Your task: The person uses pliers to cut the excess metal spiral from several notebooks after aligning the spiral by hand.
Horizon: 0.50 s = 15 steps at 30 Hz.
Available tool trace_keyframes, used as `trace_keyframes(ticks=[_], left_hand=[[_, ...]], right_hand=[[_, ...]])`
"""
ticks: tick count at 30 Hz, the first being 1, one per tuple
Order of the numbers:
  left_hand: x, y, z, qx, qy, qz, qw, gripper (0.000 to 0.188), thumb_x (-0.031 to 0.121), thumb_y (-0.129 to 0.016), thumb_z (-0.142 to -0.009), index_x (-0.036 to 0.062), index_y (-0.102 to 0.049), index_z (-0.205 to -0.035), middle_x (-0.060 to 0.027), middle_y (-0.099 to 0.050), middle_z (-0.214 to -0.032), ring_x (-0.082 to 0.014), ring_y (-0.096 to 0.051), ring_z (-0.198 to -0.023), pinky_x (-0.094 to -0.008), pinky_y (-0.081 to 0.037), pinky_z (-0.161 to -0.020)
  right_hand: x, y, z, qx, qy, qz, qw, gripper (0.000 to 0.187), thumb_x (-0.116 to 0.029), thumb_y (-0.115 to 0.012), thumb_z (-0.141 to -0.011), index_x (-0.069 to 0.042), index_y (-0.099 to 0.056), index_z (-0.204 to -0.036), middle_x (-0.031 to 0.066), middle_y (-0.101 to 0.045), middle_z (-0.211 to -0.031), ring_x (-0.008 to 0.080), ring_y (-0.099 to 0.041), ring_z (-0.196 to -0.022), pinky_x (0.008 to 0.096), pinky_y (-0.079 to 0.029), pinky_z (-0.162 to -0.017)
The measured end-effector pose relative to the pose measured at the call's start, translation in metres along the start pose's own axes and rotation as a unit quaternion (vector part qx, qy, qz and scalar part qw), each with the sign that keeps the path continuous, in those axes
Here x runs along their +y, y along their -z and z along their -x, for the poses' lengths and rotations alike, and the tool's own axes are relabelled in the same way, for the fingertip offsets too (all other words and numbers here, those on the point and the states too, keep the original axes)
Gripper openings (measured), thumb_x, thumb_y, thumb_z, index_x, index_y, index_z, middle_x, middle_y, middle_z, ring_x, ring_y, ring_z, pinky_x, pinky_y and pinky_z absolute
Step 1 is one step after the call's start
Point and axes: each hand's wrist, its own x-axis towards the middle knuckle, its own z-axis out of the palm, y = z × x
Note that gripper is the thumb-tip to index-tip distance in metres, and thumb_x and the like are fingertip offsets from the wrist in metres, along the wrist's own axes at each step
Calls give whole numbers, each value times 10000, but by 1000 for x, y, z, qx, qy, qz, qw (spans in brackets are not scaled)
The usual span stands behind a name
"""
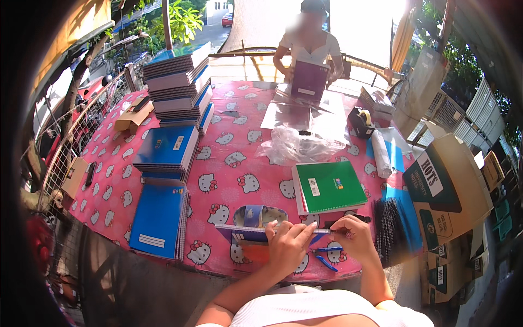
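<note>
A blue-covered, spiral-bound paper notebook (246, 235) was gripped by the left hand (289, 241) over the pink patterned surface (111, 220), its spine end apparently pinched by the right hand (353, 235), binding seemingly unfinished, while finished-looking blue notebooks (157, 218) were stacked leftward.

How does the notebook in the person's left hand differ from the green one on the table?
The held notebook has a blue cover; the green notebook has a green one. The held notebook is tilted up, seen nearly edge-on, while the green notebook lies flat, cover up. The left hand grips the held notebook; neither hand touches the green notebook. Both have spiral bindings.
</note>
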Motion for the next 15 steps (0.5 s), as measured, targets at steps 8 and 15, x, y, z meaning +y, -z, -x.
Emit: trace_keyframes(ticks=[8, 15], left_hand=[[-4, 0, -1, -42, 17, 24, 999, 186, 200, -729, -748, 181, -700, -931, 55, -648, -850, -147, -564, -850, -448, -265, -937], [2, -5, 0, 0, 3, -10, 1000, 202, 139, -771, -703, 181, -717, -893, 74, -677, -834, -120, -563, -815, -404, -230, -967]], right_hand=[[21, 16, -5, -82, -6, 12, 997, 308, -21, -724, -737, -21, -563, -999, 111, -556, -873, 205, -589, -800, 289, -476, -670], [13, 17, -3, -80, 8, -43, 996, 205, 70, -600, -783, -31, -621, -960, 93, -586, -853, 249, -645, -773, 351, -512, -650]])
